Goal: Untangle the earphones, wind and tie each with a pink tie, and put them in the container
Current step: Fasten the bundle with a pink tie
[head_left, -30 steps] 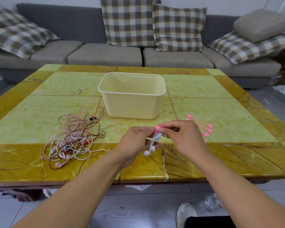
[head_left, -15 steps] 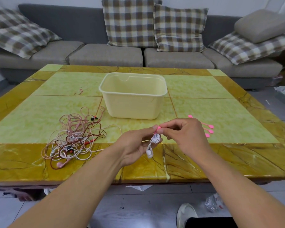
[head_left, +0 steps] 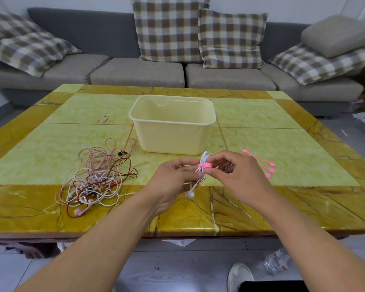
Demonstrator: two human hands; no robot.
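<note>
A wound white earphone bundle (head_left: 203,165) hangs between my hands above the table's front edge, with a pink tie (head_left: 205,166) wrapped round its middle and an earbud dangling below. My left hand (head_left: 173,180) pinches the bundle from the left. My right hand (head_left: 234,175) pinches the bundle and tie from the right. The cream plastic container (head_left: 173,123) stands behind them, nothing visible inside. A tangle of pink, white and dark red earphones (head_left: 97,178) lies to the left on the table. Spare pink ties (head_left: 263,163) lie to the right, partly hidden by my right hand.
The yellow-green marble table (head_left: 282,131) holds everything. A grey sofa (head_left: 135,72) with checked cushions stands behind it. On the floor near my feet are a shoe (head_left: 239,277) and a plastic bottle (head_left: 278,263).
The pink tie now sits wrapped round the bundle's middle, and the bundle has turned more upright. Both hands shifted slightly right and up.
</note>
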